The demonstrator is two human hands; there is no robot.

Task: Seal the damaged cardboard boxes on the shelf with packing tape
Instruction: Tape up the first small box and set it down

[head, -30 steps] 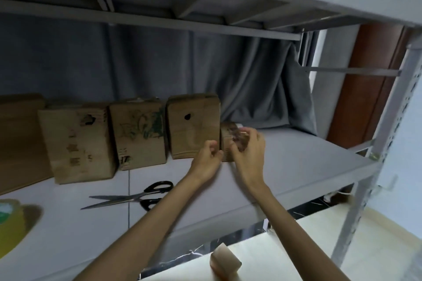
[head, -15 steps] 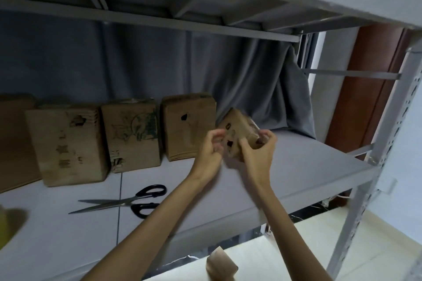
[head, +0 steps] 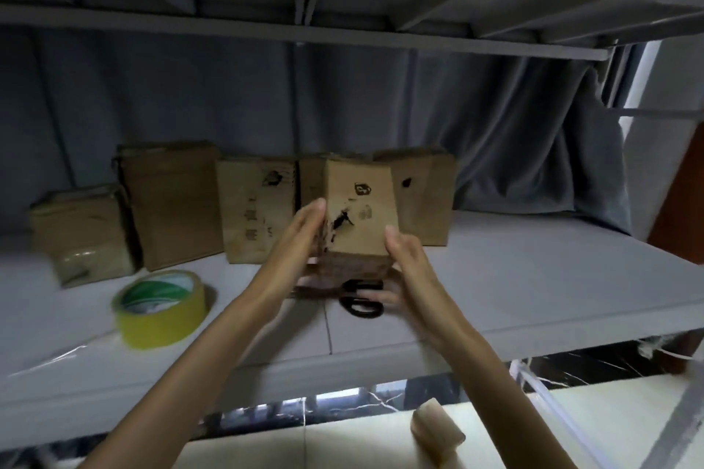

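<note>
Left hand, right hand flank torn box.

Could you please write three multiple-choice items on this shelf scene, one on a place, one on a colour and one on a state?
1. Where does the tape roll lie?
A. on the shelf, left of the hands
B. on top of a box
C. on the floor

2. What colour is the outside of the tape roll?
A. red
B. yellow
C. blue

3. What state is the small box in?
A. flat on the shelf, untouched
B. held up between both hands, with a dark tear on its front
C. wrapped fully in tape

Answers:
1 A, it sits on the shelf board in front of the row of boxes.
2 B, its outer band is yellow.
3 B, the left hand and the right hand hold its sides, above the scissors.
</note>
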